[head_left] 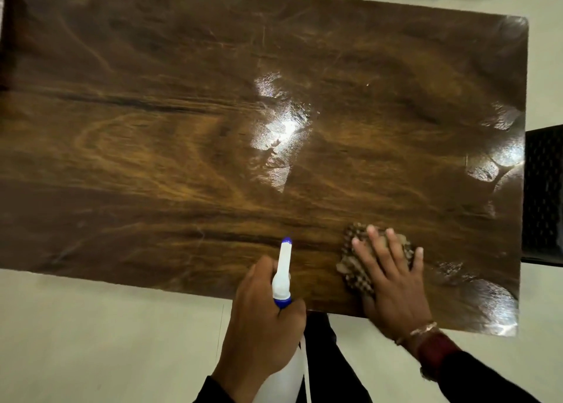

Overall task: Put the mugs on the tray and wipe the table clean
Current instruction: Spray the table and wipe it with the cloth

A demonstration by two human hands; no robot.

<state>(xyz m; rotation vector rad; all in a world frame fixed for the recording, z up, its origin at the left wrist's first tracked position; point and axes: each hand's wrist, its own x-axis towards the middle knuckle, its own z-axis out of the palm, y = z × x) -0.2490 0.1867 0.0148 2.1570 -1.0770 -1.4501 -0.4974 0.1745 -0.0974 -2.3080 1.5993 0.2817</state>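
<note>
A dark wooden table [182, 134] fills the view, with wet shiny streaks in its middle and along its right side. My right hand [393, 283] lies flat, fingers spread, on a brown checked cloth [353, 265] near the table's front edge. My left hand [262, 314] grips a white spray bottle [283, 274] with a blue nozzle, its tip pointing out over the table. The bottle's body hangs below the hand, off the table. No mugs or tray are in view.
A black chair [543, 195] stands against the table's right edge. Pale floor [91, 335] lies in front of the table and beyond it. A dark object [6, 37] sits at the table's far left edge, cut off by the frame.
</note>
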